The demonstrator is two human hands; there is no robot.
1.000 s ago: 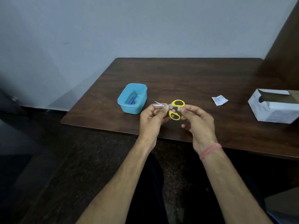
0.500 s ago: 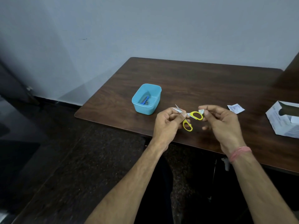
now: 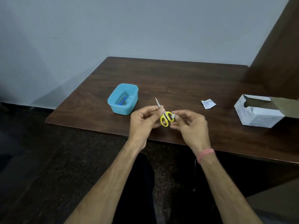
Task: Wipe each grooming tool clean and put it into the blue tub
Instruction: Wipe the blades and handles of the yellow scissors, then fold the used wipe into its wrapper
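Small scissors with yellow handles (image 3: 166, 118) hang in the air over the near edge of the table, blades pointing up and away. My left hand (image 3: 142, 122) pinches them at the pivot between thumb and fingers. My right hand (image 3: 189, 125) pinches a small white wipe (image 3: 174, 116) against the right handle loop. The blue tub (image 3: 113, 102) stands on the table just left of my hands, with a blue-handled tool (image 3: 123, 101) lying inside it.
The dark wooden table (image 3: 169, 81) stands against a pale wall. A torn white sachet (image 3: 208, 103) lies to the right of my hands. An open white cardboard box (image 3: 258, 110) sits at the right edge. A dark wooden panel (image 3: 278, 54) rises at the far right.
The scissors have turned from lying sideways to blades pointing up. My right hand with the wipe now sits on the handle loop. The camera view has shifted.
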